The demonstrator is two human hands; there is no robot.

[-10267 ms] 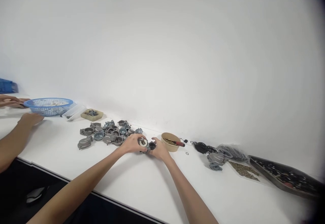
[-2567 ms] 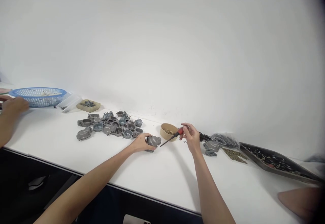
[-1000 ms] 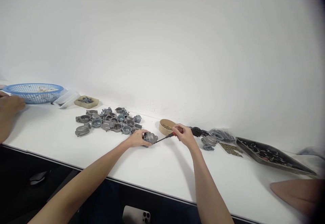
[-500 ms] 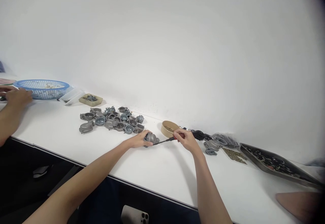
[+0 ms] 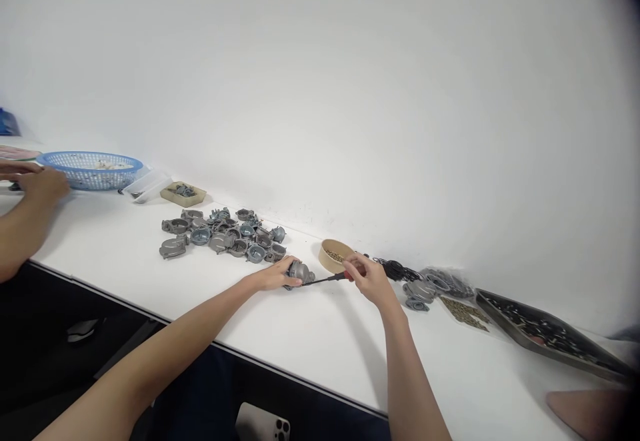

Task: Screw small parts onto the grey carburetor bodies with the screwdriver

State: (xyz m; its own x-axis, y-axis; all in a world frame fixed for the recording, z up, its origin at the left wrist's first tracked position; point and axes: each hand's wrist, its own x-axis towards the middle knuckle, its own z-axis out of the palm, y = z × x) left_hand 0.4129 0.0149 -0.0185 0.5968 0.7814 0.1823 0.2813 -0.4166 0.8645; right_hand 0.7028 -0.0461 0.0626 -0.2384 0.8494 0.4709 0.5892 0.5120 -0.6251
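One screwdriver (image 5: 337,276) at grey housing (image 5: 301,271)

Left hand (image 5: 278,275) grips grey housing (image 5: 301,271), front-left of tan bowl (image 5: 327,263); right hand (image 5: 371,280), front-right of bowl, holds screwdriver (image 5: 336,277), tip at housing.

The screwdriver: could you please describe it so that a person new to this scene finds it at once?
On the white table, find the round tan bowl near the wall. In front of it, the right hand holds the screwdriver, pointing at the grey metal part in the left hand. Its red handle and thin dark shaft set it apart from these rounded neighbours.
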